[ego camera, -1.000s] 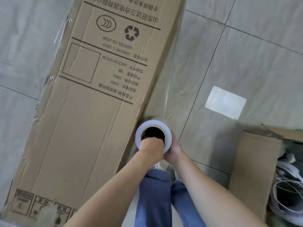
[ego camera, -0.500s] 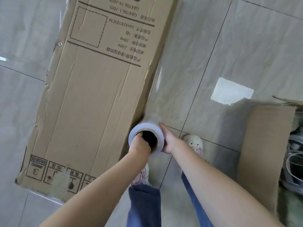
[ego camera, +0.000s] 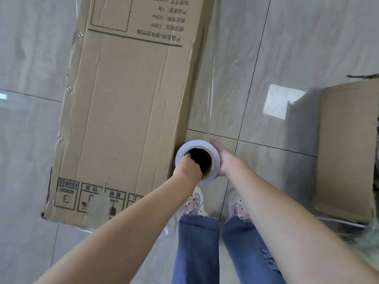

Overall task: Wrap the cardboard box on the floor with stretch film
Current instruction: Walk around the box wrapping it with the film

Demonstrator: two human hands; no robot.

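Note:
A long brown cardboard box (ego camera: 127,111) with black print lies flat on the grey tiled floor. Beside its right long edge I hold a white roll of stretch film (ego camera: 215,152) upright, seen end-on with its dark core. My left hand (ego camera: 187,168) grips the roll's rim with fingers inside the core. My right hand (ego camera: 222,158) lies against the roll's right side, its fingers reaching round the roll's far side. A clear sheet of film (ego camera: 207,83) stretches from the roll up along the box's right edge.
A second open cardboard box (ego camera: 346,152) stands at the right, with a white paper patch (ego camera: 284,101) on the floor beside it. My feet in white shoes (ego camera: 193,203) and blue jeans are just below the roll.
The roll and both hands have travelled along the box's right edge toward its near end, pulling out more film. The box's printed bottom corner has come fully into view.

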